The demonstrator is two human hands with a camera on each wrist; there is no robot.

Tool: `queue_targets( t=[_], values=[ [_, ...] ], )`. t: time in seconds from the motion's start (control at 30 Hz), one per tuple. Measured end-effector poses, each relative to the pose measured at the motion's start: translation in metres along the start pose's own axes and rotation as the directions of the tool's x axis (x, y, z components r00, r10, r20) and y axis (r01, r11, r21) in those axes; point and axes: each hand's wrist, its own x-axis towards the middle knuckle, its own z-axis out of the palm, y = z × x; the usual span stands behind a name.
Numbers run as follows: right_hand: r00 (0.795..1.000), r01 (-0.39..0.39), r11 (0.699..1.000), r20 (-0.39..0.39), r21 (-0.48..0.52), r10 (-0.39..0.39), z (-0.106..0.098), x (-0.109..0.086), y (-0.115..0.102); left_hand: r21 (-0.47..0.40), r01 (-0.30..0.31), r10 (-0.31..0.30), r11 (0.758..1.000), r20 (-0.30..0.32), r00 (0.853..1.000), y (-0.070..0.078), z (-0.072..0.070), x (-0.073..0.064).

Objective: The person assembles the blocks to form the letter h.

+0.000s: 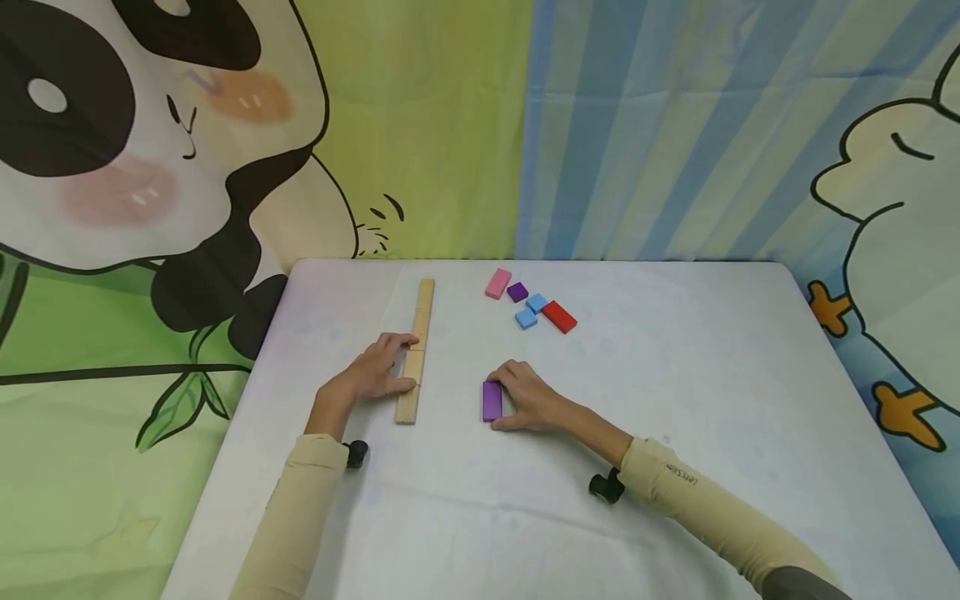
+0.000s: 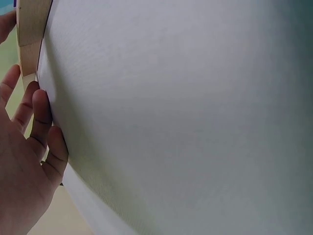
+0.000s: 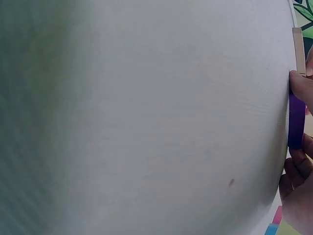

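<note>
Plain wooden blocks (image 1: 420, 321) lie end to end in a narrow row on the white table. My left hand (image 1: 372, 371) rests against the row's left side, with thumb and fingertips spread apart along it. The left wrist view shows the wooden blocks (image 2: 30, 29) beside the fingers. To the right of the row, my right hand (image 1: 531, 398) pinches a purple rectangular block (image 1: 492, 402) by its two ends, thumb near and fingers far. In the right wrist view the purple block (image 3: 296, 120) sits between thumb and fingers, low at the table surface.
Beyond the right hand lie a pink block (image 1: 498, 283), a small dark purple block (image 1: 517, 292), two small blue blocks (image 1: 526, 318) and a red block (image 1: 559, 317). The white table (image 1: 675, 367) meets a cartoon-printed cloth (image 1: 420, 125) at its back edge.
</note>
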Motion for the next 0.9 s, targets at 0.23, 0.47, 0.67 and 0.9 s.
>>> queue_targets(
  t=[0.23, 0.47, 0.67, 0.9],
  values=[
    [1.0, 0.0, 1.0, -0.005, 0.007, 0.0, 0.001, 0.0, 0.001, -0.006, -0.013, 0.013, 1.0, -0.001, 1.0, 0.002, -0.001, -0.001],
    [1.0, -0.007, 1.0, 0.012, -0.016, 0.007, 0.004, 0.0, 0.004, -0.002, -0.03, 0.03, 1.0, -0.001, 1.0, 0.001, 0.0, -0.001],
    [1.0, -0.019, 1.0, 0.005, -0.024, 0.02, 0.0, -0.004, 0.005, -0.007, -0.038, 0.038, 0.999, -0.004, 0.999, 0.002, 0.0, -0.002],
    [0.993, -0.044, 0.999, -0.111, -0.016, 0.042, -0.019, -0.01, 0.015, -0.002, -0.032, 0.032, 0.999, -0.007, 0.999, 0.0, 0.0, -0.002]
  ],
)
